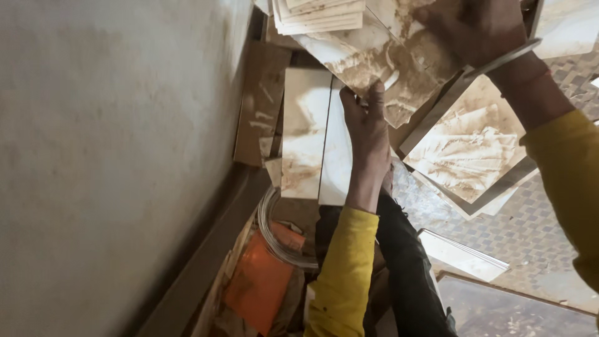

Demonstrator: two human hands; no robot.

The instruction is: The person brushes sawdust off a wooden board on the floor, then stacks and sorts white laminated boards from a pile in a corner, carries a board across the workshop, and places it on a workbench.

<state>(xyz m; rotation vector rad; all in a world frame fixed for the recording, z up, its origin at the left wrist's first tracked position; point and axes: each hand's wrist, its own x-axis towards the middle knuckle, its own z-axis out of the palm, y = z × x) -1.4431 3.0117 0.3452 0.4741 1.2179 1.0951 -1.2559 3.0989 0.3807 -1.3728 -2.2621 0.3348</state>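
Two hands grip one mud-stained tile (380, 68), raised above the floor near the wall: your left hand (367, 128) pinches its lower edge, right hand (477, 28) clasps its top. Lift underway; next needs a steady grip.

Left hand (367, 118) and right hand (477, 28) grip stained tile (374, 59) beside wall (112, 156)

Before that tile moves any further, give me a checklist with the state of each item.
1. Left hand grips the tile's lower edge: ok.
2. Right hand holds the upper side of the tile: ok.
3. Tile whole, no cracks: cannot tell, it is smeared brown.
4. Floor beside the wall free of clutter: not ok, wire coil and orange sheet lie there.
5. Tile stack stable: cannot tell.
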